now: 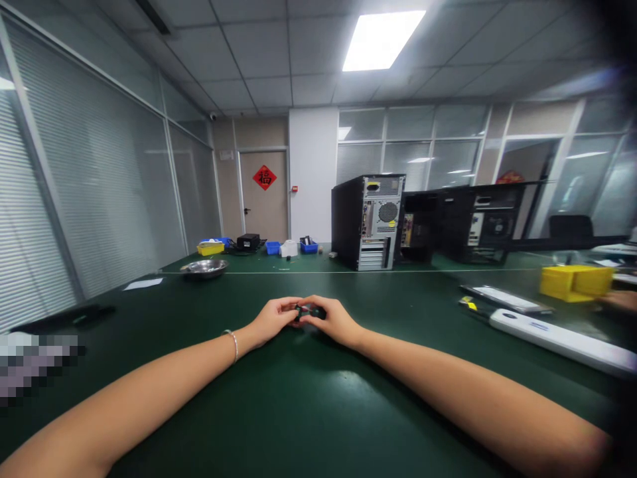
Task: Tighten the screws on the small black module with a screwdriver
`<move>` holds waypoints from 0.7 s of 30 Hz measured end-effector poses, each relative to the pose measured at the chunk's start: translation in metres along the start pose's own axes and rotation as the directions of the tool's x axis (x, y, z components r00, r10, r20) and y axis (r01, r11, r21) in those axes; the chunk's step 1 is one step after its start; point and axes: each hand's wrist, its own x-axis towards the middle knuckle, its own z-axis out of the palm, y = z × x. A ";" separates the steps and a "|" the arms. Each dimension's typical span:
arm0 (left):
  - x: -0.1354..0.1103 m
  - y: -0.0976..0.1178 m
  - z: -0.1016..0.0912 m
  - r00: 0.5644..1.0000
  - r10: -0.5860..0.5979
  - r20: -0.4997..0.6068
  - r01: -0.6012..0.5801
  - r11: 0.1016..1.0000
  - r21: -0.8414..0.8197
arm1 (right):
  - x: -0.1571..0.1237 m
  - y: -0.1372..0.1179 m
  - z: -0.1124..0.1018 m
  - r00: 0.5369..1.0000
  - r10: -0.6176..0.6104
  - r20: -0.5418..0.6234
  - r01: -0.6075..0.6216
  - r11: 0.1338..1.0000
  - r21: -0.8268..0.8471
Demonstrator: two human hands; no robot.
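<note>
Both my arms stretch out over a dark green table (pixel 298 411). My left hand (pixel 273 320), with a thin bracelet on its wrist, and my right hand (pixel 334 320) meet at the middle of the table. Their fingers are pinched together on a small dark object (pixel 307 311) held between them. The fingers cover most of it, so I cannot make out what it is.
Black computer towers (pixel 369 221) stand at the back of the table, with more open cases (pixel 478 222) to the right. A metal bowl (pixel 205 267) and small blue and yellow bins (pixel 210 247) sit far left. A white power strip (pixel 562 340) and yellow bin (pixel 574 281) lie right.
</note>
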 end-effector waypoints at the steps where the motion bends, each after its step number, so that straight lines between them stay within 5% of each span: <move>1: 0.000 -0.001 -0.001 1.000 0.007 -0.003 -0.007 1.000 0.011 | 0.000 0.000 0.000 1.000 -0.001 -0.001 0.001 1.000 0.003; 12: 0.005 -0.010 -0.008 0.999 0.046 0.016 -0.047 0.998 0.031 | 0.000 0.005 0.001 1.000 0.002 -0.029 -0.003 1.000 -0.016; 21: 0.008 -0.009 -0.009 0.992 -0.030 -0.126 0.031 0.999 0.008 | 0.002 0.010 0.003 0.989 0.126 -0.074 -0.134 0.985 -0.105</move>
